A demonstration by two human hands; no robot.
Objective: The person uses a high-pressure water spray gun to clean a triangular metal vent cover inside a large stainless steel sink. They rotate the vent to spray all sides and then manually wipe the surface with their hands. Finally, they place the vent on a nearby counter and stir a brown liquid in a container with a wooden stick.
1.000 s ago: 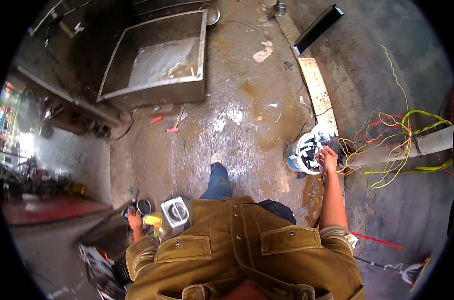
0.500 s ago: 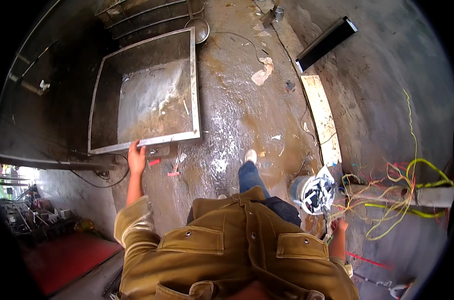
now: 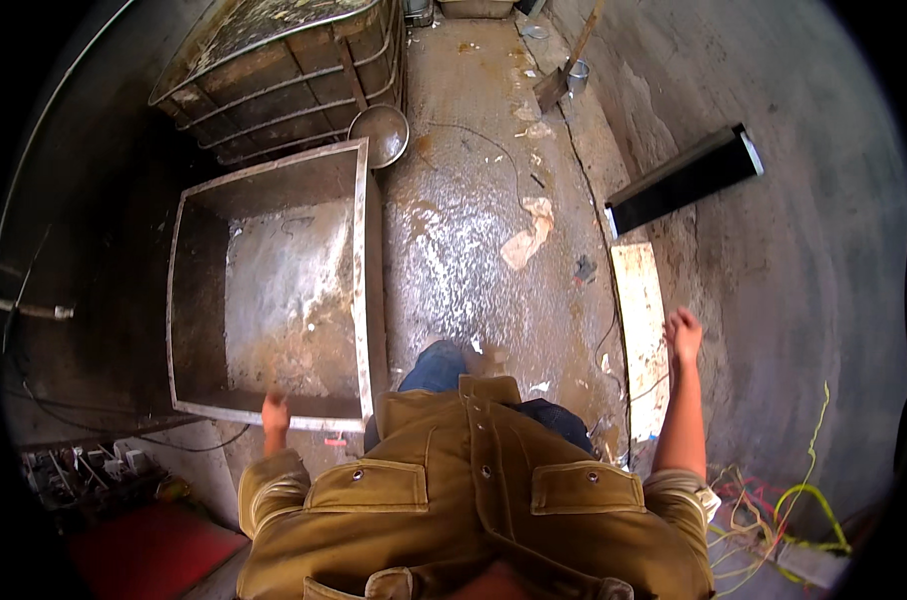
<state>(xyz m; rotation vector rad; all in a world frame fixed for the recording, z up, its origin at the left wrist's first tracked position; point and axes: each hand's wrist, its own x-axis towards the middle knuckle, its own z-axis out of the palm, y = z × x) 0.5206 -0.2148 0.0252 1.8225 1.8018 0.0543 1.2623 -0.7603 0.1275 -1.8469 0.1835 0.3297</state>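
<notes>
My left hand (image 3: 276, 412) is at the near rim of a large rectangular tank (image 3: 244, 413) with a pale metal edge; its fingers are smeared by motion, and I cannot tell whether it touches the rim. My right hand (image 3: 685, 336) is raised on the right, its fingers loosely bent and slightly apart with nothing in them. In this view it appears beside a long worn board (image 3: 641, 325) lying along the foot of the wall. The tank's inside is wet and stained.
A caged container (image 3: 284, 85) and a round metal bowl (image 3: 380, 135) stand beyond the tank. On the wet floor (image 3: 454, 220) lies a crumpled cloth (image 3: 530, 234). A long black panel (image 3: 684, 180) leans right. Loose wires (image 3: 774, 520) hang at lower right.
I have stepped forward, and the tank, board and cloth now appear lower. My right hand has come up and forward from low beside a bucket of dark pieces, now out of sight.
</notes>
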